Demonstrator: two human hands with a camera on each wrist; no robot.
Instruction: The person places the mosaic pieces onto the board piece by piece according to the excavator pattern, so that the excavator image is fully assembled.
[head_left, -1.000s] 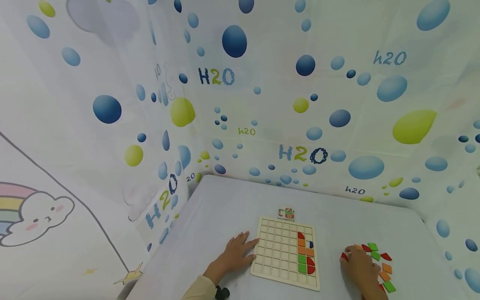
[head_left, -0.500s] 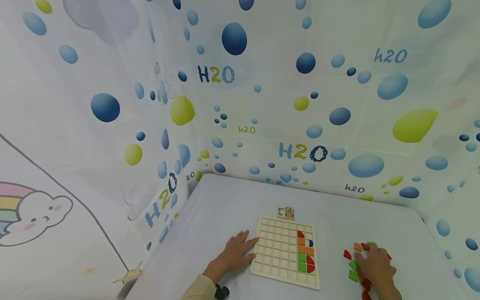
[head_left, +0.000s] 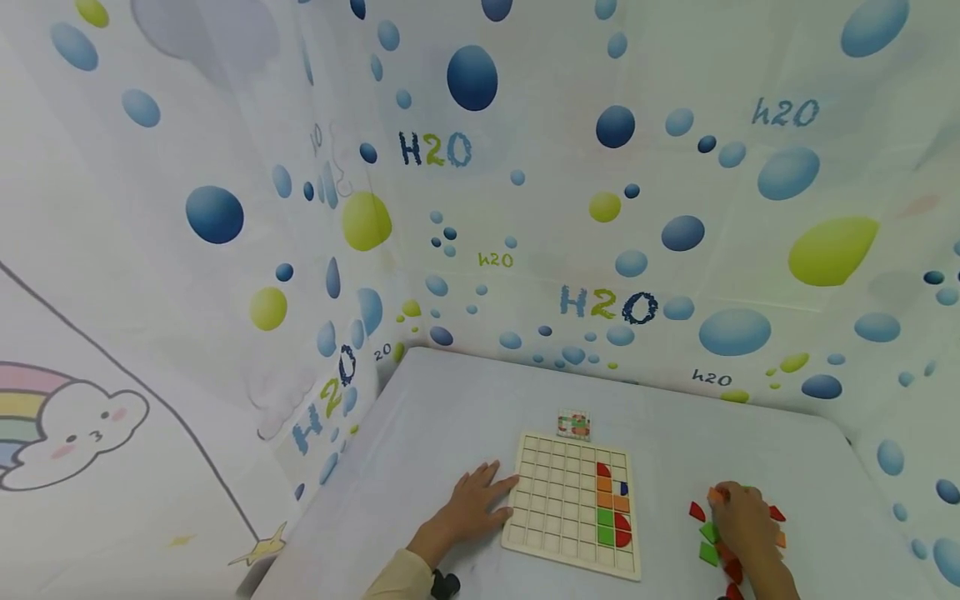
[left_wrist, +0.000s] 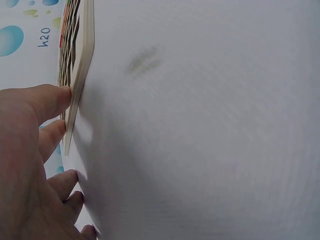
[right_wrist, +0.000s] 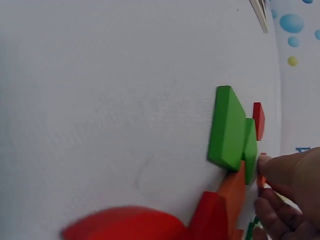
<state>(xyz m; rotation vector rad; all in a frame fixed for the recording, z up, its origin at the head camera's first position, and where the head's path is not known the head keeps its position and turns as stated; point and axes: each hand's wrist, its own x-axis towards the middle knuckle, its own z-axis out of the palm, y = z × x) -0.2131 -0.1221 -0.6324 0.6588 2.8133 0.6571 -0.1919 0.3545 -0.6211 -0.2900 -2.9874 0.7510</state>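
Note:
A wooden grid board (head_left: 558,500) lies on the white table. Along its right side sit red, orange, green and blue pieces (head_left: 611,508). My left hand (head_left: 471,504) lies flat beside the board, its fingertips (left_wrist: 52,97) touching the board's left edge (left_wrist: 80,65). To the right of the board, my right hand (head_left: 744,521) rests on a pile of loose pieces. Its fingertips (right_wrist: 275,167) pinch an orange piece (head_left: 717,494) at the pile's far end. Green pieces (head_left: 708,542) (right_wrist: 227,127) and red pieces (head_left: 697,511) (right_wrist: 258,120) lie around this hand.
A small patterned card (head_left: 573,425) lies just behind the board. Curtains printed with blue and green bubbles (head_left: 600,208) close off the table at the back and on both sides. The table's right edge runs near the pile (head_left: 862,500).
My right hand swept across the pile, pushing pieces about, then drew back left onto the orange piece. The left hand and the board stayed still.

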